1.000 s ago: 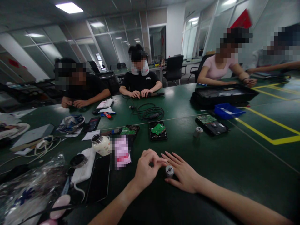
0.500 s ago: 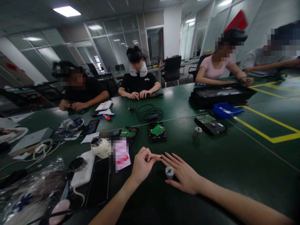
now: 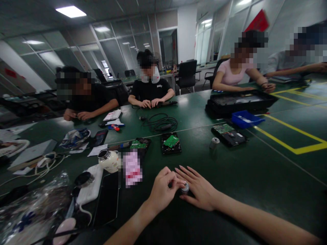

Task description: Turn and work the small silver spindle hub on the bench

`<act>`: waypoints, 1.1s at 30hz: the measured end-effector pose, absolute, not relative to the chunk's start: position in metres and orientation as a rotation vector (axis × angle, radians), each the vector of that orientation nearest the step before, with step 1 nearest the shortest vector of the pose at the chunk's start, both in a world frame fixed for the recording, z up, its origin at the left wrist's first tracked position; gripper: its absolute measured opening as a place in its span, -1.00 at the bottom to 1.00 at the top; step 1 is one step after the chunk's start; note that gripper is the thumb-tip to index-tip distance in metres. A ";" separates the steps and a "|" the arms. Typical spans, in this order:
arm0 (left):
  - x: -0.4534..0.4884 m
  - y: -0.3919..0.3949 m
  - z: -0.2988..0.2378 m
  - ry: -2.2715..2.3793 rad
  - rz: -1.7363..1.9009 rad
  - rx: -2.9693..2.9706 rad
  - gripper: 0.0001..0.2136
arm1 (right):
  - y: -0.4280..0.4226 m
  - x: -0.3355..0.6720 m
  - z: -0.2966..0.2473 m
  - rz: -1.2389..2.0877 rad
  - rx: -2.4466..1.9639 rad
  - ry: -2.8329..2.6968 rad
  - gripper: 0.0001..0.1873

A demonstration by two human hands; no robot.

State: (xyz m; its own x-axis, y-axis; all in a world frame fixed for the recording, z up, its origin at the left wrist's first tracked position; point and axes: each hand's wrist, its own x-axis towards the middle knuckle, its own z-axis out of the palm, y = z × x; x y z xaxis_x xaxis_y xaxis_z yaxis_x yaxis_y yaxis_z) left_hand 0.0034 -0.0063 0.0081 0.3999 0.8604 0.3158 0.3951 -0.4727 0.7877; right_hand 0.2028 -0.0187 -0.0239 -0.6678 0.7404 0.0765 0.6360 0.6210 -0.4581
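A small silver metal cylinder (image 3: 185,189), which looks like a little electric motor, stands upright on the green table. My right hand (image 3: 201,189) lies palm down around its right side, fingers spread, the cylinder in the gap between thumb and index finger. My left hand (image 3: 165,187) is pinched closed, its fingertips on or just over the cylinder's top face. Whatever sits between those fingertips is hidden. Farther off to the right stands a similar silver cylinder (image 3: 215,143).
Hard drives with green circuit boards (image 3: 171,142) lie beyond my hands. Left are a pink card (image 3: 132,170), a phone (image 3: 106,197) and a cream bottle (image 3: 109,161). A blue tray (image 3: 246,119) and black tray (image 3: 241,102) lie right. Several people sit opposite.
My left hand has moved right and toward me, from beside my right index fingertip to the cylinder's top. A small dark thing showed at its fingertips before. My right hand stays in place.
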 end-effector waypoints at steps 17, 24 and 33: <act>0.005 -0.012 0.008 0.967 0.958 2.114 -0.79 | -0.017 0.204 -0.028 0.569 -1.104 -2.604 -0.23; 0.007 -0.016 -0.020 0.879 0.915 2.071 -0.07 | -0.018 0.214 -0.026 0.584 -1.019 -2.487 -0.18; 0.016 -0.020 -0.032 0.990 0.763 2.041 -0.49 | -0.014 0.211 0.017 0.363 -1.086 -2.475 -0.57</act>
State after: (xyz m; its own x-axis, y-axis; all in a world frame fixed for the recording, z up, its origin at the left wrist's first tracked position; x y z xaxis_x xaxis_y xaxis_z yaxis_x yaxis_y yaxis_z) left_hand 0.0155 -0.0198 -0.0318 0.5273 0.8283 0.1892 0.3946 -0.4360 0.8088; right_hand 0.2112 -0.0139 0.0173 -0.6116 0.7457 0.2642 0.6384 0.6625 -0.3918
